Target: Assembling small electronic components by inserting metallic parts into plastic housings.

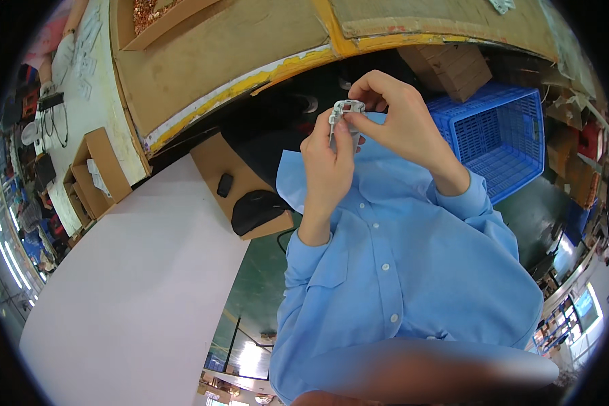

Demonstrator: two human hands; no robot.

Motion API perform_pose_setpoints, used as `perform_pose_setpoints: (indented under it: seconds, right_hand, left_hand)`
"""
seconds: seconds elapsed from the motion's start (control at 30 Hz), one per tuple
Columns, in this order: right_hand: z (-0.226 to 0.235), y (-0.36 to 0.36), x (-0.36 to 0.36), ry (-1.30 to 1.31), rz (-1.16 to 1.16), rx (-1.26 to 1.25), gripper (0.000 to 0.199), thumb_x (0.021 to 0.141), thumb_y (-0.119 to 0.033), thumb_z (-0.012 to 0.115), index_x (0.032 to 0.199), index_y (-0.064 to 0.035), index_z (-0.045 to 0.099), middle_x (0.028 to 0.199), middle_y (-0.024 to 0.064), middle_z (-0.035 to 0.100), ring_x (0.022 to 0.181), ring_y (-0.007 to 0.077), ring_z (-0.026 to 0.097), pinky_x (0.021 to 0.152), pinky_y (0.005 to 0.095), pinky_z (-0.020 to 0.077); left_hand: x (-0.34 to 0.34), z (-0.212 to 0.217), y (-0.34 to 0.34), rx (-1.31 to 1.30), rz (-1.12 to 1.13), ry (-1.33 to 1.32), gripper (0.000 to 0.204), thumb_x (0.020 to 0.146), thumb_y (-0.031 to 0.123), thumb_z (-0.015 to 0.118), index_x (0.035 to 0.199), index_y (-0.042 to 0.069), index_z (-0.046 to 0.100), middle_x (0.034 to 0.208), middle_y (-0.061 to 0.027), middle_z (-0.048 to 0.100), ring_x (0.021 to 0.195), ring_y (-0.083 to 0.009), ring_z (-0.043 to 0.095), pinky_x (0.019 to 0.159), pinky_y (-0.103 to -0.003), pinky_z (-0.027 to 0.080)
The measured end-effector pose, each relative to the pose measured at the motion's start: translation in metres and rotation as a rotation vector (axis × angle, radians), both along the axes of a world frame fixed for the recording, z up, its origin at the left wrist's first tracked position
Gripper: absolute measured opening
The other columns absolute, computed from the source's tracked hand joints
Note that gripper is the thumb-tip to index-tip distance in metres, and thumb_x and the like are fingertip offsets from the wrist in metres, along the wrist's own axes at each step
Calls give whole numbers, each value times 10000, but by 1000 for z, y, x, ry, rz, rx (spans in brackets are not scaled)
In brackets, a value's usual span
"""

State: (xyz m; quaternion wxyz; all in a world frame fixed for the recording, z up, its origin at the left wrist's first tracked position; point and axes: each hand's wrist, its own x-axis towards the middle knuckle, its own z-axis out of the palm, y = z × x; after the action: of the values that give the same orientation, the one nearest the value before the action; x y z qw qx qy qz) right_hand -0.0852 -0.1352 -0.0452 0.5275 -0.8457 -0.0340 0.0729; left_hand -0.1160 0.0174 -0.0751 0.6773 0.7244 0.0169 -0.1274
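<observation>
Both hands meet in front of my chest, around a small pale grey-white housing (346,108) with a squarish opening in its end. My left hand (327,150) grips its left side, the thumb lying along the near face. From the right, my right hand (402,122) pinches the other edge, thumb low and forefinger curled over the top. Fingers cover much of the part, so its full shape is hidden. Whether the right fingertips also hold some smaller piece, I cannot make out.
A brown-topped workbench (237,61) with yellow edging runs ahead. Right of me stands a blue plastic crate (497,135), near a cardboard carton (453,68). At left, a black pouch (257,213) lies on cardboard beside a white tabletop (149,271). Another person's gloved hand (62,57) is far left.
</observation>
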Motion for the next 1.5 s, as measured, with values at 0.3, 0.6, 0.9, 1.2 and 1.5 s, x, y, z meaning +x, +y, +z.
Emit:
perform_pose_setpoints:
  seconds: [0.3,0.6,0.9,1.2,1.5]
  right_hand:
    - [2,4,-3,-76,-54,-71,198,755,-102,718,902,-18,615,833,100,604,774,239,634,688,324,520]
    - [1,7,-5,-94,-42,-85,170,785,-92,709,925,-31,633,845,59,622,751,167,597,651,275,472]
    - [4,5,-6,38,-13,90,153,756,-84,704,835,-8,597,741,85,624,669,170,631,580,285,494]
    - [13,1,-9,14,44,6,162,752,-90,708,790,-11,571,667,83,596,606,171,598,553,297,471]
    - [8,8,-13,23,-17,103,154,750,-71,690,828,-10,572,726,89,607,639,169,580,569,282,465]
  left_hand:
    - [0,-2,0,-40,-12,47,245,1015,182,475,1159,16,583,880,-49,664,714,-90,638,626,-221,518]
    - [0,3,-1,-100,62,107,231,997,152,477,1109,-3,608,782,-65,680,678,-98,638,600,-232,499]
    - [-9,3,1,-2,63,-46,212,998,129,480,1080,-10,617,712,-87,667,615,-118,646,560,-242,488]
    - [-14,16,4,77,-2,-98,241,1002,139,482,1110,-4,643,755,-38,665,636,-66,602,559,-199,460]
    - [-11,6,5,-11,39,-64,222,985,154,528,1095,3,647,738,-36,653,619,-56,584,544,-201,463]
